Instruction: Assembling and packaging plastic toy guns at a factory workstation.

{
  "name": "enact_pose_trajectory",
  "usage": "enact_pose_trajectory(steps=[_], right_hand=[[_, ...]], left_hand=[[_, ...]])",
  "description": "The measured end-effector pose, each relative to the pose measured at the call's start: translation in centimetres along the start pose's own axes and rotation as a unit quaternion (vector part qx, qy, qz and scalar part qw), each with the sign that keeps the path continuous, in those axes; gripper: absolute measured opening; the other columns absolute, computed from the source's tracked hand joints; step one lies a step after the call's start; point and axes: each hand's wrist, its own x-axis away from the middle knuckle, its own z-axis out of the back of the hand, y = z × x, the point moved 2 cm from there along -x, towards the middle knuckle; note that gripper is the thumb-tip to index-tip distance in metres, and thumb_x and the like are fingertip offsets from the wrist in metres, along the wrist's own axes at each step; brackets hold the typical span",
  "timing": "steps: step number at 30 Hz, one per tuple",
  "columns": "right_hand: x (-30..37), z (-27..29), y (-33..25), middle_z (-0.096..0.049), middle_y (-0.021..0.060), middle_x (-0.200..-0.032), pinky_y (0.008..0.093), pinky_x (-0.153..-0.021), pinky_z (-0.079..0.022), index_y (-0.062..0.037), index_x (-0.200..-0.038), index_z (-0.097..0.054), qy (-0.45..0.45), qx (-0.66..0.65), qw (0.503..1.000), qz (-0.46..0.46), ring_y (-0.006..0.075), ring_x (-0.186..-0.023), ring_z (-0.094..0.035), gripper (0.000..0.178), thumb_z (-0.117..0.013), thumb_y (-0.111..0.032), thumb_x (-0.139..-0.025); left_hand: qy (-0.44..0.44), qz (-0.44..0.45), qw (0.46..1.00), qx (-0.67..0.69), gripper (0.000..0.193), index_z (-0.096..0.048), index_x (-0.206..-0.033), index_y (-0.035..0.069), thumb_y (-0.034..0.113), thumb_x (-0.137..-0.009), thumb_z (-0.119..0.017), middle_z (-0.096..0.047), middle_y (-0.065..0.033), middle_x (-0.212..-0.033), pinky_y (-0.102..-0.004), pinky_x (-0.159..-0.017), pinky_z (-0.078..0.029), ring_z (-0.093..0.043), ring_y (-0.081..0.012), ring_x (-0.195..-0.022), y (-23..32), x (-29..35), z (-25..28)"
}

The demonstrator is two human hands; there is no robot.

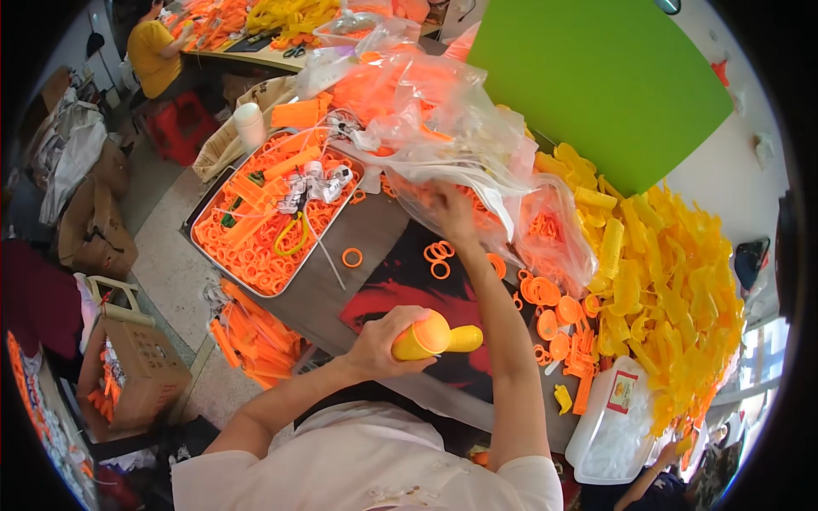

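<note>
At the far left, a cardboard box [153, 370] is partly filled with orange pieces. Farther back, a co-worker in a yellow top [155, 55] is seen beside another work surface heaped with orange and yellow parts. On the desk [379, 223], a metal tray [271, 295] is crowded with orange rings, and yellow-handled scissors [292, 238] are laid on top of them. Below the tray, long orange pieces [256, 336] are piled at the desk's edge. A single orange ring [352, 257] is left lying just right of the tray.

Near the middle, a yellow cylinder [411, 344] with an orange end and a ribbed stem pointing right is gripped by the left hand [381, 345], its fingers curled around the side. The cylinder is held above a dark sheet with red markings [409, 298], well apart from the tray. Beyond it, the right hand [453, 211] is placed at a clear plastic bag [503, 170] of orange parts; its fingertips are partly hidden, so whether anything is pinched cannot be told.

Farther right, orange discs [545, 291] are scattered beside a large heap of yellow parts [665, 281]. Below the heap, clear plastic is contained in a white tub [594, 417].
</note>
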Motion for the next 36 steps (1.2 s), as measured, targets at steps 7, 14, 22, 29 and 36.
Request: enact_pose_trajectory(steps=[7, 14, 22, 29, 36], right_hand=[[-4.2, 4.0, 0.0, -0.064, 0.0206, -0.112, 0.0427, -0.09, -0.049, -0.0009, -0.11, -0.062, 0.015, 0.008, 1.0, -0.008, 0.0388, -0.102, -0.061, 0.026, -0.057, -0.004, -0.085], [0.0, 2.5, -0.6, -0.052, 0.0139, -0.119, 0.0454, -0.097, -0.042, -0.0081, -0.111, -0.065, -0.018, 0.212, 0.964, 0.163, 0.0379, -0.115, -0.048, 0.042, -0.075, -0.009, -0.07], [1.2, 3.2, -1.4, -0.056, 0.0103, -0.115, 0.0438, -0.096, -0.044, -0.0107, -0.108, -0.068, -0.046, 0.255, 0.937, 0.234, 0.0306, -0.112, -0.051, 0.039, -0.076, -0.015, -0.07], [1.1, 3.5, -0.6, -0.062, 0.0148, -0.099, 0.0436, -0.085, -0.047, -0.004, -0.097, -0.068, -0.057, 0.239, 0.953, 0.176, 0.033, -0.1, -0.058, 0.021, -0.069, -0.018, -0.081], [-1.9, 3.6, -0.6, -0.059, 0.0185, -0.077, 0.0434, -0.068, -0.048, 0.0049, -0.092, -0.056, 0.039, 0.169, 0.985, 0.003, 0.0348, -0.072, -0.059, 0.018, -0.059, -0.013, -0.089]], left_hand=[[0.012, -0.02, 1.0, -0.016, 0.079, -0.046, -0.128, 0.003, 0.018, -0.063, -0.09, -0.06, -0.0191, -0.112, -0.0375, -0.082, -0.056, -0.065, -0.0341, -0.098, 0.1, 0.3, 0.2], [0.034, -0.024, 0.999, -0.012, 0.076, -0.048, -0.129, 0.004, 0.021, -0.066, -0.087, -0.062, -0.0178, -0.114, -0.0377, -0.078, -0.057, -0.066, -0.0331, -0.099, -0.2, 0.2, 0.2], [0.03, -0.025, 0.999, -0.018, 0.078, -0.047, -0.128, 0.003, 0.018, -0.064, -0.088, -0.061, -0.0188, -0.113, -0.0382, -0.081, -0.057, -0.066, -0.0341, -0.099, -0.1, 0.5, 0.3], [0.035, -0.03, 0.999, -0.009, 0.074, -0.048, -0.128, 0.005, 0.019, -0.066, -0.087, -0.062, -0.018, -0.114, -0.0376, -0.079, -0.058, -0.066, -0.0333, -0.099, 0.0, 0.1, 0.2], [0.027, -0.045, 0.998, -0.032, 0.081, -0.045, -0.128, 0.002, 0.017, -0.063, -0.09, -0.061, -0.0199, -0.112, -0.0383, -0.082, -0.056, -0.065, -0.0347, -0.098, 0.2, 0.2, 0.0]])
